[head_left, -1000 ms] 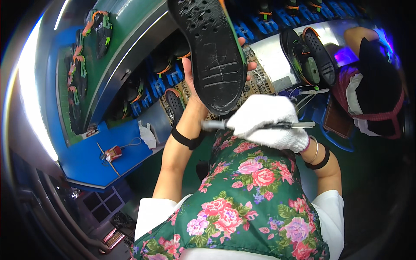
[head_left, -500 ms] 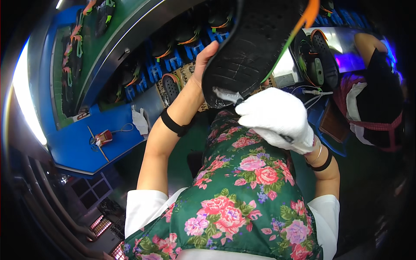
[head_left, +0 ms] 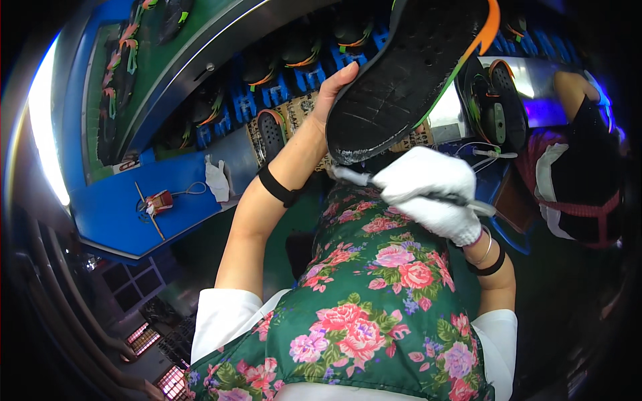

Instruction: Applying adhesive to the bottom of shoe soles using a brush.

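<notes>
My bare left hand (head_left: 330,93) grips the side of a black shoe sole (head_left: 401,87) with an orange and green edge, lifted in front of me. Only the thumb and part of that hand show; the other fingers are behind the sole. A wet shine runs along the sole's near rounded end. In a white knit glove, my right hand (head_left: 431,187) is closed around a slim brush (head_left: 349,175). Its pale head sits just below the sole's near end, apart from it, and the handle's light end sticks out past the glove.
Rows of black shoe parts on blue holders (head_left: 271,93) line the far side. A blue side table (head_left: 114,220) at left bears a red object and a white glove (head_left: 216,179). More black soles (head_left: 505,100) lie at right, near another person's arm (head_left: 574,93).
The brush head has come off the sole's near end and dropped below it, the gloved hand shifting slightly. My left hand and the sole have moved a little right in view.
</notes>
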`<state>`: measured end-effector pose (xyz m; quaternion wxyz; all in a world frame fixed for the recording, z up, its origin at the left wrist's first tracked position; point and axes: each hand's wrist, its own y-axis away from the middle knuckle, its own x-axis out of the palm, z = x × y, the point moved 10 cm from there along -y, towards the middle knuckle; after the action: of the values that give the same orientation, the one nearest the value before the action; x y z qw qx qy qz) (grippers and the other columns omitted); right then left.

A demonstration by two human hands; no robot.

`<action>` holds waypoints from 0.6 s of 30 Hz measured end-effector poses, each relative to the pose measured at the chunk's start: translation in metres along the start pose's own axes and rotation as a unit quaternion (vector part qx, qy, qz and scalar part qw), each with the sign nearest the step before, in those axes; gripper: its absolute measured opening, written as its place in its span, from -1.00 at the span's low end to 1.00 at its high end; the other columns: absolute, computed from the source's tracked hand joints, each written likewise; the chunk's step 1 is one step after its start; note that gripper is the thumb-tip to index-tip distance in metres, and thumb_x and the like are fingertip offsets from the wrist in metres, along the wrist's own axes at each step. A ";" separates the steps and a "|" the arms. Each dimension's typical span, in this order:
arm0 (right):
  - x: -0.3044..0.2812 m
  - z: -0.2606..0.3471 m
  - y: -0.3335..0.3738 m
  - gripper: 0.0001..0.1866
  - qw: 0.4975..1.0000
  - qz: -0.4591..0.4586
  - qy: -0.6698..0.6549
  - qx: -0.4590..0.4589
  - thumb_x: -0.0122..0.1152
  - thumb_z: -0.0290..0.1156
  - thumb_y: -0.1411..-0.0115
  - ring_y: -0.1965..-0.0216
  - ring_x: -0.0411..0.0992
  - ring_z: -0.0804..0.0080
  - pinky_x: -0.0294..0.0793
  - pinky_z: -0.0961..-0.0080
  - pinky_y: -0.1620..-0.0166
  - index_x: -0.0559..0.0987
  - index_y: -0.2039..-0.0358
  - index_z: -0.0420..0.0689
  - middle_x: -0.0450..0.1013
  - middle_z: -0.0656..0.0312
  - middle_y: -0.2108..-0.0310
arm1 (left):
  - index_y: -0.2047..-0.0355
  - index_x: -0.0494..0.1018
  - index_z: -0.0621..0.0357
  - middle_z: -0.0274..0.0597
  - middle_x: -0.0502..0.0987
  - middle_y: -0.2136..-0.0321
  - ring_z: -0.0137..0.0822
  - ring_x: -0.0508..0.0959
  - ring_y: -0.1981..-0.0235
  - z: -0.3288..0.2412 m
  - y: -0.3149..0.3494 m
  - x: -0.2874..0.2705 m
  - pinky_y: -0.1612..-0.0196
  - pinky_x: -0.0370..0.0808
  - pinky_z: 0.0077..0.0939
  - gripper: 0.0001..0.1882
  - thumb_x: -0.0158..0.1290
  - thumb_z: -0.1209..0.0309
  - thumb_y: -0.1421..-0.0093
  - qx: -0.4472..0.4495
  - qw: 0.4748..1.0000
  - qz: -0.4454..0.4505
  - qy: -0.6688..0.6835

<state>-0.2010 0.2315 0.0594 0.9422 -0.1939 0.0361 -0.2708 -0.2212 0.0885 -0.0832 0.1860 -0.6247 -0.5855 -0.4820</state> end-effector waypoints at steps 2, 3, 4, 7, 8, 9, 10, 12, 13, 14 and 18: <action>-0.023 -0.004 0.004 -0.87 0.993 -0.108 0.046 0.016 0.45 -0.62 -0.03 0.23 0.65 0.35 0.63 0.43 0.09 0.74 0.37 -0.17 0.68 0.14 0.29 | -0.43 0.18 0.16 0.26 0.29 -0.34 0.25 0.41 -0.27 0.002 0.001 0.000 -0.32 0.35 0.21 -0.05 -0.07 -0.29 -0.25 0.009 0.999 -0.046 -0.006; -0.019 -0.009 0.002 -0.88 0.994 -0.091 0.063 0.022 0.45 -0.62 -0.03 0.23 0.65 0.35 0.63 0.43 0.09 0.74 0.37 -0.18 0.68 0.12 0.29 | -0.44 0.14 0.17 0.27 0.26 -0.35 0.27 0.41 -0.27 0.000 0.002 0.005 -0.30 0.36 0.25 -0.04 -0.16 -0.32 -0.28 0.016 0.998 -0.055 -0.019; -0.015 -0.012 0.000 -0.88 0.994 -0.074 0.080 0.028 0.45 -0.63 -0.03 0.23 0.65 0.34 0.63 0.43 0.08 0.74 0.37 -0.20 0.68 0.10 0.28 | -0.44 0.14 0.17 0.27 0.26 -0.35 0.27 0.41 -0.27 -0.001 0.003 0.005 -0.30 0.36 0.25 -0.04 -0.16 -0.32 -0.28 0.020 0.998 -0.052 -0.021; -0.008 -0.029 0.005 -0.88 0.986 -0.037 -0.099 0.127 0.43 -0.65 -0.04 0.21 0.65 0.35 0.63 0.42 0.05 0.74 0.36 -0.24 0.68 0.07 0.24 | -0.47 0.08 0.14 0.22 0.16 -0.41 0.30 0.41 -0.26 0.004 0.005 0.019 -0.32 0.34 0.26 -0.07 -0.24 -0.31 -0.35 0.016 0.984 0.076 0.158; -0.018 -0.031 0.005 -0.89 0.983 -0.066 -0.101 0.141 0.43 -0.64 -0.05 0.21 0.65 0.36 0.63 0.43 0.05 0.74 0.36 -0.24 0.68 0.09 0.24 | -0.47 0.08 0.14 0.22 0.16 -0.41 0.30 0.41 -0.26 0.009 0.007 0.024 -0.32 0.34 0.26 -0.07 -0.24 -0.31 -0.35 0.015 0.984 0.084 0.158; -0.033 -0.025 0.004 -0.89 0.988 -0.094 -0.053 0.114 0.43 -0.64 -0.05 0.22 0.65 0.36 0.63 0.44 0.06 0.74 0.36 -0.24 0.68 0.10 0.25 | -0.44 0.13 0.19 0.21 0.27 -0.34 0.22 0.47 -0.22 0.014 0.007 0.036 -0.31 0.39 0.14 -0.13 -0.23 -0.25 -0.38 0.025 0.984 0.037 0.171; -0.046 -0.022 -0.001 -0.89 0.989 -0.117 -0.008 0.085 0.43 -0.64 -0.05 0.23 0.65 0.37 0.63 0.44 0.07 0.74 0.36 -0.24 0.68 0.11 0.26 | -0.41 0.18 0.24 0.21 0.38 -0.28 0.13 0.52 -0.18 0.017 0.012 0.042 -0.30 0.44 0.02 -0.18 -0.22 -0.19 -0.42 0.040 0.983 -0.013 0.181; -0.062 -0.013 -0.017 -0.88 0.986 -0.083 0.135 0.048 0.44 -0.63 -0.04 0.25 0.66 0.38 0.63 0.45 0.10 0.74 0.37 -0.20 0.69 0.16 0.29 | -0.42 0.16 0.22 0.23 0.40 -0.26 0.24 0.53 -0.15 0.028 0.020 0.043 -0.22 0.50 0.11 -0.16 -0.25 -0.22 -0.42 0.028 0.974 -0.020 0.225; -0.072 -0.005 -0.026 -0.88 0.981 -0.091 0.173 0.016 0.43 -0.63 -0.04 0.25 0.66 0.37 0.63 0.46 0.11 0.74 0.37 -0.19 0.69 0.16 0.30 | -0.41 0.18 0.22 0.23 0.41 -0.24 0.29 0.53 -0.14 0.036 0.024 0.041 -0.17 0.53 0.14 -0.16 -0.24 -0.23 -0.41 0.012 0.979 0.026 0.201; -0.082 0.004 -0.035 -0.87 0.972 -0.099 0.211 -0.016 0.43 -0.64 -0.03 0.25 0.66 0.37 0.63 0.47 0.11 0.74 0.37 -0.18 0.69 0.16 0.30 | -0.40 0.19 0.22 0.23 0.42 -0.23 0.35 0.53 -0.12 0.045 0.025 0.041 -0.12 0.56 0.18 -0.16 -0.24 -0.23 -0.40 -0.003 0.982 0.073 0.176; -0.108 0.029 -0.051 -0.77 0.907 -0.127 0.385 -0.116 0.34 -0.62 -0.07 0.17 0.62 0.21 0.60 0.37 0.06 0.73 0.24 -0.11 0.66 0.16 0.20 | -0.43 0.13 0.19 0.37 0.29 -0.28 0.50 0.45 -0.12 0.066 0.029 0.039 -0.10 0.50 0.36 -0.08 -0.20 -0.29 -0.34 -0.051 0.971 0.064 0.224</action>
<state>-0.3132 0.2580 0.1015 0.7836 -0.1851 0.4024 -0.4357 -0.1754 0.1553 -0.0722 0.3105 -0.5453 -0.4623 -0.6265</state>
